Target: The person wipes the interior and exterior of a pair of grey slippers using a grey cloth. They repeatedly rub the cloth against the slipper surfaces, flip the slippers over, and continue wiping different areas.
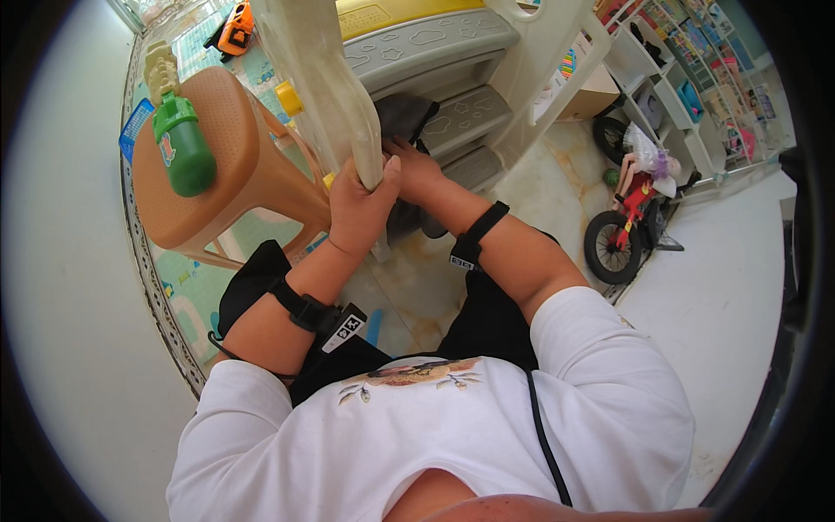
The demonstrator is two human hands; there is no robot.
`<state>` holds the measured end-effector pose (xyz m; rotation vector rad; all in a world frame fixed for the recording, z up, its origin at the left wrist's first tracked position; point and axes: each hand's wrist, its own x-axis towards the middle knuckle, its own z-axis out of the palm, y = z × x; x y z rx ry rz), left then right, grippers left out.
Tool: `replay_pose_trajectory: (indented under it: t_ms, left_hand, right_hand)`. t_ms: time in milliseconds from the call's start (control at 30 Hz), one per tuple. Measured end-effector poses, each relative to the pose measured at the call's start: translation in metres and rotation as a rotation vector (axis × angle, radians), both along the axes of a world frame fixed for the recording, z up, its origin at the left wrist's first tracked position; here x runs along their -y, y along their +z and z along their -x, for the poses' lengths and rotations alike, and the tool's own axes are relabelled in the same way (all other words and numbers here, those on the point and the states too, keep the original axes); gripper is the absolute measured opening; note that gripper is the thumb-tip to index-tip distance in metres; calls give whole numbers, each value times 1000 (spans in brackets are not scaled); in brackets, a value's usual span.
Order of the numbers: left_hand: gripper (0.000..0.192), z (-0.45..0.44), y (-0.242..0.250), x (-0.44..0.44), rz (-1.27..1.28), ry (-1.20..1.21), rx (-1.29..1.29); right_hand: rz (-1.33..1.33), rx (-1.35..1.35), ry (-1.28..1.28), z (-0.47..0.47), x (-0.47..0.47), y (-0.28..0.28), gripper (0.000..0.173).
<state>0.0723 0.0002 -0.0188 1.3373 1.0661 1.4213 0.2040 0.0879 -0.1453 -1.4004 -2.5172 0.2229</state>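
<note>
My left hand [362, 205] is wrapped round the lower edge of a cream plastic side rail [367, 124] of a children's climbing frame. Close beside it, my right hand [414, 171] reaches behind that rail, its fingers against a dark grey cloth [399, 116]. Whether its fingers grip the cloth is hard to tell. The cloth lies against the grey plastic steps [466, 117] and hangs down below my hands. Yellow round knobs [289, 98] stick out from the rail's left side.
A brown plastic stool [228, 111] holding a green toy bottle [186, 153] stands at left. An orange toy [236, 29] lies beyond it. On the right are a small red bicycle [633, 209] with a doll [662, 163] on it, and a white shelf [675, 107].
</note>
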Motion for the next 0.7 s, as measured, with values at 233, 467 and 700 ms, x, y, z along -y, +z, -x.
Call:
replay_pose_trajectory:
  t_ms: [233,467,700]
  left_hand:
    - [18,0,0,0,14,-7,4]
    - [18,0,-2,0,9,5,-4]
    - [18,0,-2,-1,1,2,0]
  right_hand:
    - [-33,43,15,-1,-2,-9,40]
    - [4,4,3,-1,-3,-8,41]
    - [48,13,-23,0,1,2,41]
